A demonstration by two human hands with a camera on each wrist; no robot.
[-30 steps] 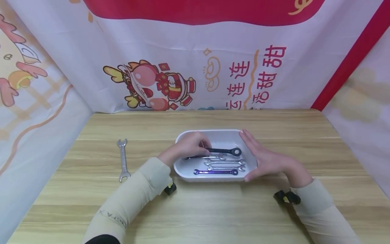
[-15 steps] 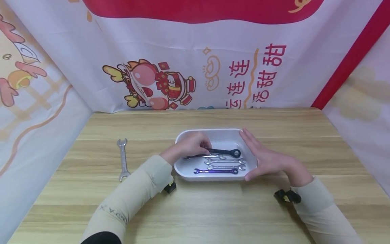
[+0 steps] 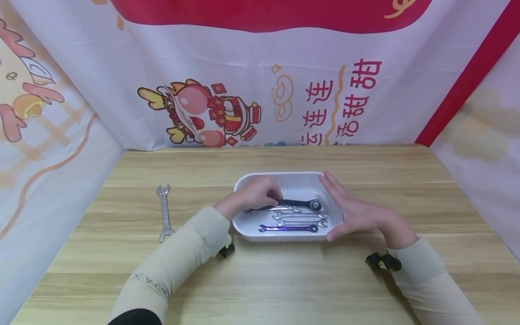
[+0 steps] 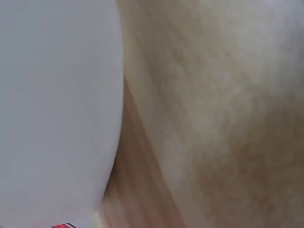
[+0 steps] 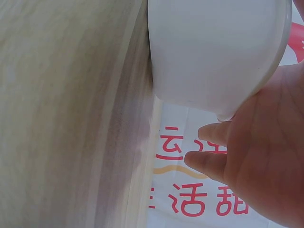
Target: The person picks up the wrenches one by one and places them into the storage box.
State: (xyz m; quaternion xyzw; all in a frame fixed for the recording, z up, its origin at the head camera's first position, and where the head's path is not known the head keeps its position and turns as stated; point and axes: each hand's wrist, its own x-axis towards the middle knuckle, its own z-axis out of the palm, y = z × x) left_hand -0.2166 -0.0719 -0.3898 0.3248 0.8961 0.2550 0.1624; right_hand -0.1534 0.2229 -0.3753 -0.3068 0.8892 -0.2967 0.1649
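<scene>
In the head view my left hand (image 3: 255,193) reaches into the white tray (image 3: 300,184) and pinches a black ratchet wrench (image 3: 295,203) near its left end. The wrench's ring end points right. Beneath the hand lies another wrench, partly hidden. Several silver open-end wrenches (image 3: 300,215) and a purple ratchet wrench (image 3: 286,229) lie nearer the tray's front wall. My right hand (image 3: 357,213) rests against the tray's right end with fingers and thumb spread. In the right wrist view, two fingers extend straight past the tray wall. The left wrist view shows only the tray's outside and the tabletop.
A silver double open-end wrench (image 3: 164,213) lies alone on the wooden table (image 3: 280,280), left of the tray. Printed cloth (image 3: 243,54) hangs behind the table's back edge and along both sides.
The black ratchet wrench's ring end has sunk slightly toward the tray's front. My left hand has barely shifted, and my right hand stays at the tray's end.
</scene>
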